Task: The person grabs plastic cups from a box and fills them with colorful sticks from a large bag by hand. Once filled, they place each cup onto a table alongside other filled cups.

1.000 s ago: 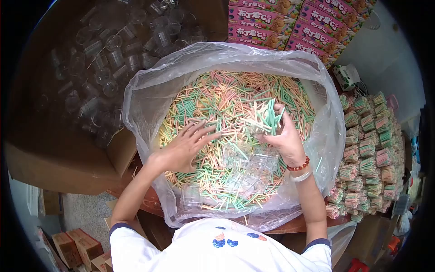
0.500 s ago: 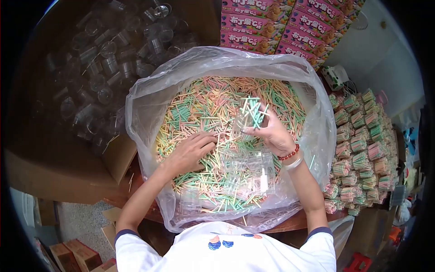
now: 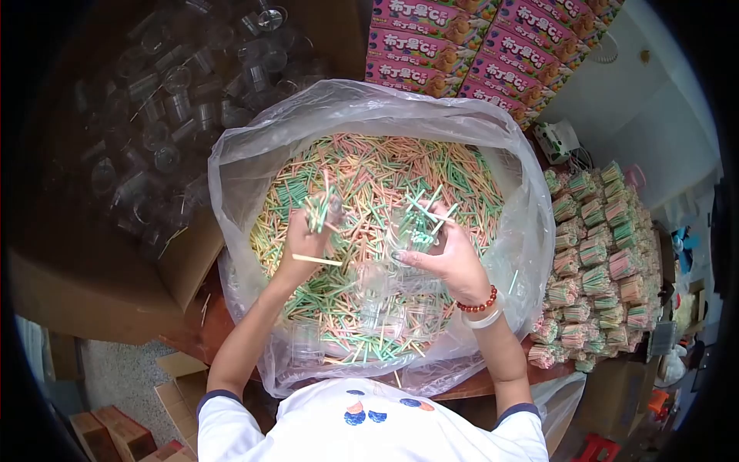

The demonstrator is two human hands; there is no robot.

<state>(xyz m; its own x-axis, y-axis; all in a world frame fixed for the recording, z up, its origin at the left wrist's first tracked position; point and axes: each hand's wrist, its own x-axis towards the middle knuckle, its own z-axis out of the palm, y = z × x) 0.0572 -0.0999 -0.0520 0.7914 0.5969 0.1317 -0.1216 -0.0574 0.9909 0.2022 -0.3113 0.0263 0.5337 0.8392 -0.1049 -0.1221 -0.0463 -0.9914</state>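
Observation:
A large clear plastic bag point(image 3: 531, 231) lies open, full of short pastel sticks point(image 3: 369, 165) in green, pink, orange and yellow. Above the sticks on the left, my left hand point(image 3: 296, 242) is closed round a bunch of them, with one yellow stick jutting out near the palm. My right hand point(image 3: 454, 266), with a red bead bracelet, grips a clear cup point(image 3: 402, 231) partly filled with sticks, several leaning out of its mouth. Below the hands, several empty clear cups point(image 3: 385, 312) rest on the sticks inside the bag.
At the left, a cardboard box point(image 3: 85, 277) holds many clear cups point(image 3: 177, 108). Pink printed boxes point(image 3: 416, 50) are stacked at the back. Filled cups of sticks point(image 3: 596, 254) are piled at the right. Brown cartons point(image 3: 115, 435) stand on the floor at lower left.
My left hand has risen from the pile and moved left, now holding a bunch of sticks. My right hand and its cup have shifted slightly down; the whole view has moved a little.

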